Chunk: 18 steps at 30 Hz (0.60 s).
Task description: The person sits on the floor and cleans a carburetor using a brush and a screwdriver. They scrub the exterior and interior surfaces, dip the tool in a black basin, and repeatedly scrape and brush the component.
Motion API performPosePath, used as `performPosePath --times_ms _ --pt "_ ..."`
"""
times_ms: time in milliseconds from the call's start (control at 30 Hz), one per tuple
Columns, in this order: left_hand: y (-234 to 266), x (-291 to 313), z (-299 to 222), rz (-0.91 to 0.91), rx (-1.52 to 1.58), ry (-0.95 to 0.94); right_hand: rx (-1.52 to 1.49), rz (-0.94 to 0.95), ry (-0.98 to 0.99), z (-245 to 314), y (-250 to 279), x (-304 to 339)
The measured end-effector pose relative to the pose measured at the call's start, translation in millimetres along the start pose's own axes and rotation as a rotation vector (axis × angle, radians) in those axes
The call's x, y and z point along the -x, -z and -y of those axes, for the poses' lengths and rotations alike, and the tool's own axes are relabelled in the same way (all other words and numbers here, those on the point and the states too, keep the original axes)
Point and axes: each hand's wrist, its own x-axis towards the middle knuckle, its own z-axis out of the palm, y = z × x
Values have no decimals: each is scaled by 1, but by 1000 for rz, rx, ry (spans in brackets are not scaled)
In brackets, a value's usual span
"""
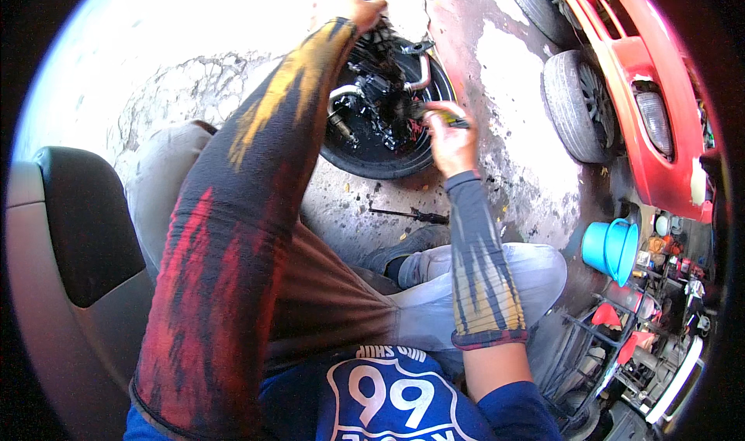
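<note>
A round black basin [365, 164] sits on the stained concrete floor in front of me. In it stands a dark, wet, greasy machine part [380, 92] with silvery bent pipes. At the part's far end is my left hand [351, 11], its fingers closed round the upper end; what exactly they grip is partly hidden. My right hand [452, 140], at the basin's right rim, is closed on a tool with a yellow-and-black handle [453, 119]. The tool's working end points toward the part and is lost against the dark metal.
A thin-shafted screwdriver [411, 213] lies on the floor by my shoe [396, 253]. To the right are a red car bumper [660, 161], a loose wheel [580, 105], and a light-blue bucket [609, 247]. A metal rack [574, 355] and clutter stand lower right; a black-and-grey panel [85, 231] is at left.
</note>
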Motion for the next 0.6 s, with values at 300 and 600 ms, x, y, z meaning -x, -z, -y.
performPosePath --times_ms 300,600 --pt "54 38 -8 -82 22 238 -145 -217 -526 -115 18 -37" --pt "52 6 19 233 -433 -274 584 240 -251 -162 -9 -25"
